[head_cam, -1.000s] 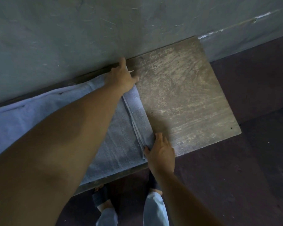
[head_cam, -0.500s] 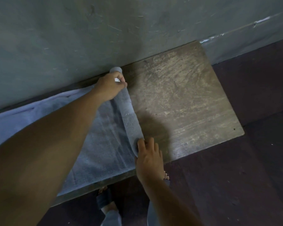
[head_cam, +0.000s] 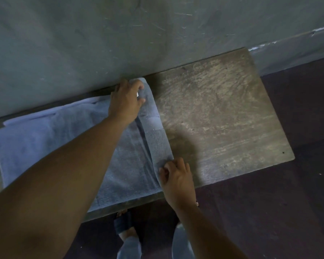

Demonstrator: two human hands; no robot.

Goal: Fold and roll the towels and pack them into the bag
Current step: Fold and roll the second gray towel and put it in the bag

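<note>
The soft, limp towel [head_cam: 54,146] lies on the tabletop [head_cam: 223,118], its right end wound into a loose roll [head_cam: 157,139]. The left hand [head_cam: 125,101] curls its fingers over the roll's far end. The right hand [head_cam: 176,180] seemingly pinches the near end. Holding both ends evenly should keep it straight.

No readable text, labels or numbers anywhere - towel [head_cam: 45,146], table [head_cam: 223,118], wall [head_cam: 101,34] all unmarked.

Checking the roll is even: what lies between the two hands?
In the head view, the rolled end of the towel spans from the left hand to the right hand; nothing else lies between them.
</note>
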